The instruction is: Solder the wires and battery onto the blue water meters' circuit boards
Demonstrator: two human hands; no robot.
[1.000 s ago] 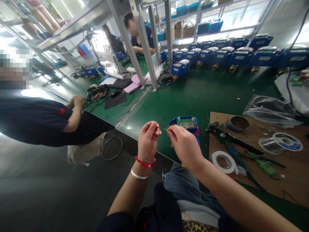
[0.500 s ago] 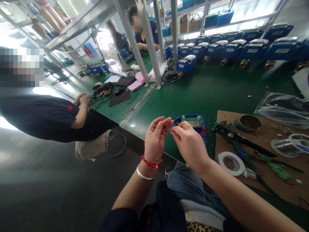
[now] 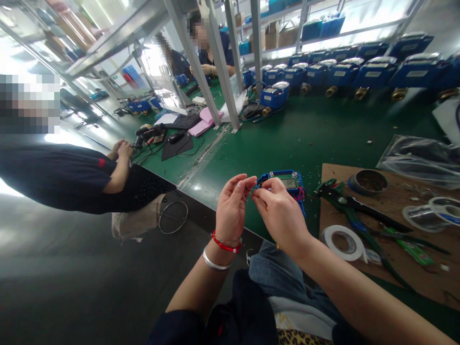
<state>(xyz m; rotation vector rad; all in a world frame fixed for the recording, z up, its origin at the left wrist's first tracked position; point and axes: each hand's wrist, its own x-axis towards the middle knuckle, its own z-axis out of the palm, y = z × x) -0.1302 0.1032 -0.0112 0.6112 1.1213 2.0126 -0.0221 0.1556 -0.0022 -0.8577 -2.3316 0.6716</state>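
My left hand (image 3: 233,206) is closed in a pinch, fingertips close to those of my right hand. My right hand (image 3: 282,213) pinches too, thumb against forefinger. Between the fingertips show short bits of thin wire (image 3: 248,190), mostly covered by the fingers. Just behind my right hand lies an opened blue meter (image 3: 301,178) on the green bench. Its grey display (image 3: 290,183) shows digits upside down, and red wires (image 3: 300,193) stick out at its right side. My right hand hides part of the meter.
A brown board (image 3: 328,220) at right bears green-handled pliers (image 3: 338,196), a tape roll (image 3: 343,243), a round tin (image 3: 368,182) and solder spools (image 3: 419,218). Several blue meters (image 3: 343,74) line the back. A co-worker (image 3: 64,172) sits at left; metal posts (image 3: 224,76) rise from the bench.
Both hands stay nearly in place; the right fingertips have shifted slightly left, towards the left ones. The view has moved a little.
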